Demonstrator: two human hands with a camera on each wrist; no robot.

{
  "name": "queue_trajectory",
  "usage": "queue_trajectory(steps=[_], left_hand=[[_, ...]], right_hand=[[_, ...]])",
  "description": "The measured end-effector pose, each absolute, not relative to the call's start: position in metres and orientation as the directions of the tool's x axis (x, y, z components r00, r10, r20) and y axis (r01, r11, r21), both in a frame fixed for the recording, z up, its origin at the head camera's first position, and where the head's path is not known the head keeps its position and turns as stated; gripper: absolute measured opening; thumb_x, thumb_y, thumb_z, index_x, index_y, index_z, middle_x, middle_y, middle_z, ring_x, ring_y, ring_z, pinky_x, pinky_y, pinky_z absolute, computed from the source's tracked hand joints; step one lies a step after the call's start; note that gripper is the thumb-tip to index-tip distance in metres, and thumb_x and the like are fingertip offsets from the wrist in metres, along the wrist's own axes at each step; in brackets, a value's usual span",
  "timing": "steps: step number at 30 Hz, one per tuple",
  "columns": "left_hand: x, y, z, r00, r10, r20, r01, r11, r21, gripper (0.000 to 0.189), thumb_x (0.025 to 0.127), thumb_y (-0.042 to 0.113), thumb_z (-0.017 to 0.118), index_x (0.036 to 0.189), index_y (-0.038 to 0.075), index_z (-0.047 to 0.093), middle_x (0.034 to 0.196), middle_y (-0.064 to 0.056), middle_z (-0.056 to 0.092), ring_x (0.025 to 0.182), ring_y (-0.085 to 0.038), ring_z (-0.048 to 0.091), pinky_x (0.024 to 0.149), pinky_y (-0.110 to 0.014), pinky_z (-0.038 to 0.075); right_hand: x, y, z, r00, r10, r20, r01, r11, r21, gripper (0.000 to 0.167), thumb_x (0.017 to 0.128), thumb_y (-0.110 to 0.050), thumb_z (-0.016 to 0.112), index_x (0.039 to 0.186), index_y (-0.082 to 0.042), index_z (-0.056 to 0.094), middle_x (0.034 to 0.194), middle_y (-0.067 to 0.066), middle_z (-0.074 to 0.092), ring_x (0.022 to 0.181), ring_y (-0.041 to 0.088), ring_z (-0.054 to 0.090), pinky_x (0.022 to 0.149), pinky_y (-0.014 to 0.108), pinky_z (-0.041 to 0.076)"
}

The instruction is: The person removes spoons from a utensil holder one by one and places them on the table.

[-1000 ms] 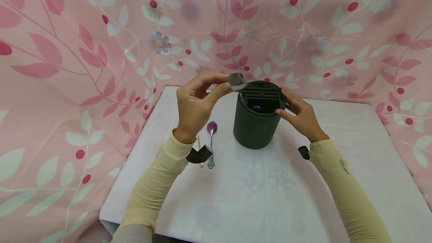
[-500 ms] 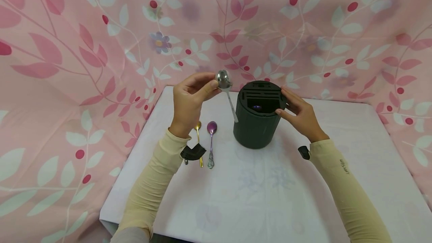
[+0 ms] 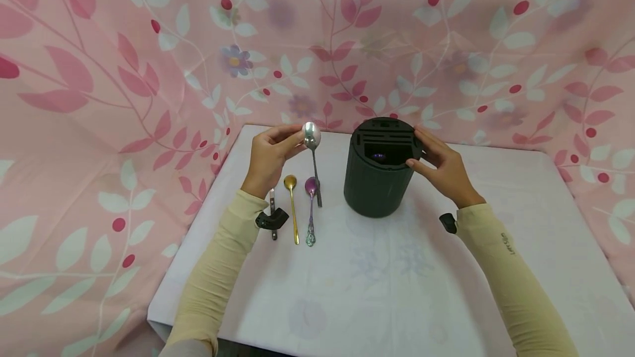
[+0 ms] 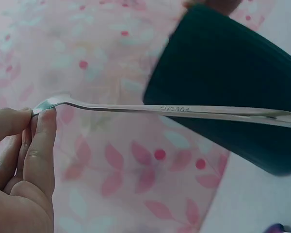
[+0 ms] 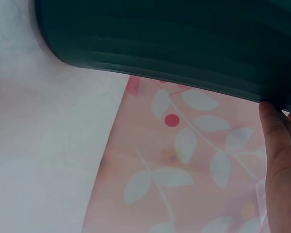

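Firstly, head view. Silver spoon [image 3: 312,136], one: held in the air, bowl uppermost, handle hanging. Left hand [image 3: 270,158]: thumb and fingers pinching the bowl; smooth and curved, it could swivel or slip from so small a hold. Purple spoon [image 3: 310,187] and gold spoon [image 3: 290,182]: lying on the tabletop [image 3: 397,302]. The hanging handle overlaps the purple one from this angle, contact uncertain; a low swing could knock it. Green container [image 3: 374,194], slotted top: standing to the right of the silver spoon. Right hand [image 3: 443,167]: thumb and fingers curled about its rim; a one-sided push up there might tip it.

Secondly, left wrist view. Same pinch, at the bowl's end; long handle unsupported, liable to pivot and strike the container.

Lastly, right wrist view. Fingers touching the container's wall; grip firmness unreadable, and a slack hold could let it shift.
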State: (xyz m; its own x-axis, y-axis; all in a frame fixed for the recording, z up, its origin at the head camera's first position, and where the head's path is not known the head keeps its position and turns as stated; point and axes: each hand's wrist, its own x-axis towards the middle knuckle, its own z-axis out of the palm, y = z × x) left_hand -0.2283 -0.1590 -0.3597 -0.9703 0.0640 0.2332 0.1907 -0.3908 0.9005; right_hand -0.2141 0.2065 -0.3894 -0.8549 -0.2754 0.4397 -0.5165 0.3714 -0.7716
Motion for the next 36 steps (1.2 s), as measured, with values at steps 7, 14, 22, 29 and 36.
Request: queue_trajectory(steps=[7, 14, 22, 29, 36], left_hand=[[-0.245, -0.173, -0.395, -0.997, 0.023, 0.075, 0.060, -0.401, 0.914, 0.025, 0.086, -0.002, 0.072, 0.108, -0.011, 0.067, 0.105, -0.018, 0.067, 0.096, -0.025, 0.068, 0.089, -0.038, 0.056], [-0.257, -0.196, -0.426, -0.998, -0.014, -0.067, -0.053, -0.445, 0.894, 0.024, 0.086, -0.004, 0.072, 0.109, -0.010, 0.067, 0.108, -0.019, 0.065, 0.094, -0.024, 0.069, 0.090, -0.036, 0.055], [-0.261, -0.233, -0.452, -0.966, -0.057, -0.251, -0.189, -0.505, 0.842, 0.023, 0.086, -0.003, 0.071, 0.109, -0.006, 0.069, 0.108, -0.014, 0.064, 0.090, -0.018, 0.067, 0.089, -0.029, 0.055], [-0.258, -0.262, -0.459, -0.936, -0.082, -0.343, -0.242, -0.560, 0.793, 0.024, 0.087, -0.003, 0.071, 0.111, -0.004, 0.069, 0.106, -0.012, 0.067, 0.091, -0.016, 0.067, 0.088, -0.028, 0.055], [-0.258, -0.284, -0.469, -0.907, -0.097, -0.410, -0.267, -0.620, 0.738, 0.017, 0.086, -0.005, 0.070, 0.103, -0.003, 0.073, 0.100, -0.011, 0.071, 0.092, -0.016, 0.068, 0.089, -0.029, 0.054]], right_hand=[[-0.214, 0.205, -0.390, -0.854, -0.274, 0.443, -0.518, 0.364, -0.774, 0.069, 0.087, -0.002, 0.073, 0.147, -0.003, 0.040, 0.154, 0.011, 0.036, 0.132, 0.028, 0.046, 0.102, 0.023, 0.045], [-0.216, 0.205, -0.390, -0.856, -0.267, 0.442, -0.515, 0.363, -0.777, 0.069, 0.086, -0.002, 0.074, 0.147, -0.004, 0.041, 0.153, 0.007, 0.037, 0.132, 0.025, 0.047, 0.101, 0.022, 0.044], [-0.215, 0.205, -0.389, -0.865, -0.266, 0.426, -0.500, 0.381, -0.778, 0.069, 0.087, -0.005, 0.074, 0.148, -0.005, 0.040, 0.154, 0.007, 0.036, 0.133, 0.023, 0.045, 0.102, 0.022, 0.044], [-0.216, 0.205, -0.389, -0.857, -0.267, 0.441, -0.514, 0.371, -0.774, 0.069, 0.087, -0.003, 0.073, 0.147, -0.005, 0.041, 0.153, 0.009, 0.037, 0.133, 0.026, 0.045, 0.102, 0.024, 0.044], [-0.216, 0.205, -0.390, -0.862, -0.264, 0.432, -0.505, 0.374, -0.778, 0.069, 0.087, -0.004, 0.073, 0.148, -0.006, 0.040, 0.153, 0.005, 0.037, 0.133, 0.024, 0.046, 0.102, 0.024, 0.044]])
